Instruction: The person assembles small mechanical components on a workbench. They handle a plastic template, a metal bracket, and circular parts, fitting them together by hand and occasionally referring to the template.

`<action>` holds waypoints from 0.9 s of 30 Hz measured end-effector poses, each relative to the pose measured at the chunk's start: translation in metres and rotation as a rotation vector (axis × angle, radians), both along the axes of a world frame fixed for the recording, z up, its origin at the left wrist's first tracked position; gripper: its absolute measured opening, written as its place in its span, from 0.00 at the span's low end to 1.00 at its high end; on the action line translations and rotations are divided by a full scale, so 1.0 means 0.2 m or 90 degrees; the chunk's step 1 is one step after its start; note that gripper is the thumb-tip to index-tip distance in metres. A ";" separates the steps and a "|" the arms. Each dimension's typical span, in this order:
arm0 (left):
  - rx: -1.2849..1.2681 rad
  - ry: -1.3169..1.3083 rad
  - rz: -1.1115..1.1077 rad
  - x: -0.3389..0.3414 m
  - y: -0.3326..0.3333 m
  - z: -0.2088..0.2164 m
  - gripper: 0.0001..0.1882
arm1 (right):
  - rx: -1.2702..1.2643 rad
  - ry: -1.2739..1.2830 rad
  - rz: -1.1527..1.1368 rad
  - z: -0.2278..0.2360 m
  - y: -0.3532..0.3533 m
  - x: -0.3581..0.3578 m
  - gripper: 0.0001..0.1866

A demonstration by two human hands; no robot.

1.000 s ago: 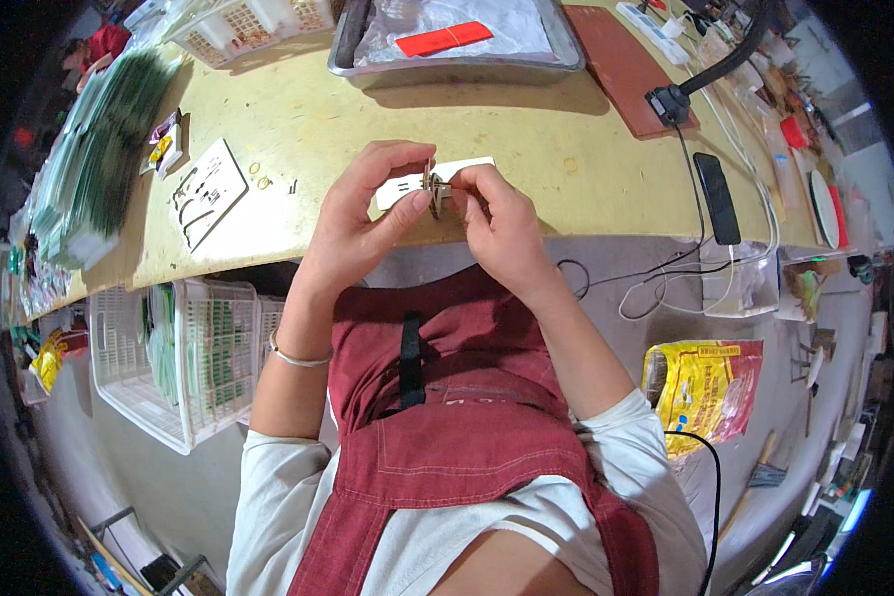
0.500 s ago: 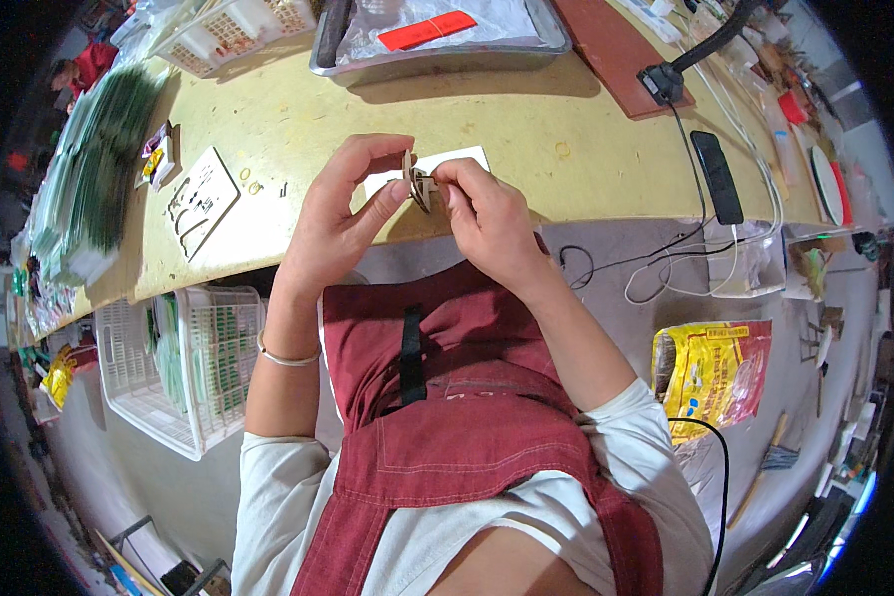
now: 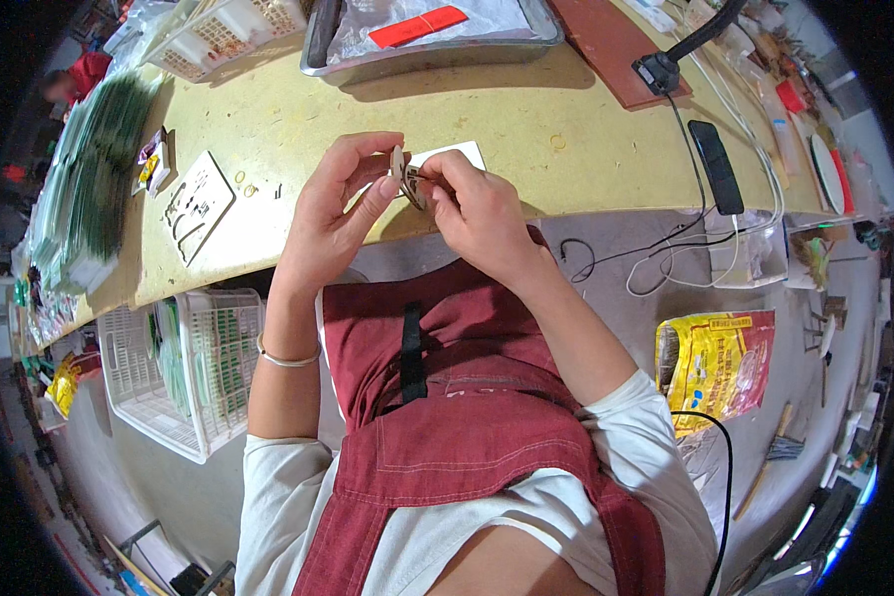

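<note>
Above the table's front edge, my left hand (image 3: 333, 209) grips a small, thin, pale plate with dark openings (image 3: 411, 187) between thumb and fingers. The plate stands nearly on edge. My right hand (image 3: 482, 214) is closed in a pinch against the plate's right side; whatever its fingertips hold is too small and hidden to name. Behind the hands lies a white card (image 3: 462, 155), partly covered by them. To the left, a white board (image 3: 205, 206) carries several small dark strips and bits.
A grey metal tray (image 3: 432, 68) with a red packet stands at the back, beside a white basket (image 3: 230, 40). Stacked greenish sheets (image 3: 94, 189) fill the left side. A black phone (image 3: 715, 167), cables and a black lamp arm (image 3: 705, 40) are on the right. A white crate (image 3: 184, 372) sits below.
The right hand's fingers have moved slightly left, closer against the plate. The left hand keeps its grip, and the plate has turned a little. The whole view has shifted slightly.
</note>
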State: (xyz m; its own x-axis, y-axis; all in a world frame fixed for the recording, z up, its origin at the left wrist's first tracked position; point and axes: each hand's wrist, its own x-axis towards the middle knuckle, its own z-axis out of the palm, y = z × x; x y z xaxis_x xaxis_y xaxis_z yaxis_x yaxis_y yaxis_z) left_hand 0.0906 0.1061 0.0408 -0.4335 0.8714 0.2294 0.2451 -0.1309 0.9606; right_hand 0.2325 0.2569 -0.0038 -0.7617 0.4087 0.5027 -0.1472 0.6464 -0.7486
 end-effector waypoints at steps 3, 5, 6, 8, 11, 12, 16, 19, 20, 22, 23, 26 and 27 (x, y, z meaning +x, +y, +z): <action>-0.006 0.012 -0.005 0.00 0.00 0.01 0.21 | 0.057 -0.051 -0.033 0.00 0.00 0.00 0.10; -0.013 0.041 -0.011 0.00 -0.01 0.01 0.22 | 0.095 -0.041 -0.042 0.02 0.01 0.00 0.10; -0.012 0.046 -0.009 0.00 -0.01 0.02 0.22 | 0.114 -0.036 -0.046 0.02 0.01 0.00 0.10; -0.010 0.056 -0.006 0.01 0.00 0.02 0.22 | 0.088 -0.021 -0.048 0.02 0.01 0.00 0.10; -0.007 0.061 -0.009 0.01 0.00 0.02 0.22 | 0.052 -0.008 -0.032 0.03 0.01 0.00 0.09; -0.010 0.062 -0.005 0.00 0.00 0.02 0.21 | 0.041 -0.005 -0.025 0.03 0.01 0.00 0.09; -0.012 0.069 0.011 0.00 0.00 0.03 0.20 | 0.057 -0.007 -0.023 0.04 0.01 0.00 0.09; -0.025 0.104 0.016 0.01 -0.01 0.05 0.19 | 0.101 0.004 -0.034 0.05 0.00 -0.01 0.10; -0.032 0.120 0.017 0.01 -0.01 0.06 0.19 | 0.110 0.014 -0.034 0.04 0.00 -0.01 0.11; -0.036 0.126 0.014 0.01 0.00 0.07 0.19 | 0.125 0.017 -0.040 0.03 0.01 -0.01 0.12; -0.038 0.129 0.013 0.01 0.00 0.08 0.19 | 0.130 0.010 -0.045 0.03 0.00 -0.02 0.12; -0.040 0.117 0.011 0.00 -0.01 0.07 0.19 | 0.147 -0.024 -0.059 0.03 -0.01 -0.01 0.13; -0.045 0.128 0.009 0.00 -0.01 0.08 0.19 | 0.153 -0.038 -0.063 0.03 -0.01 -0.01 0.13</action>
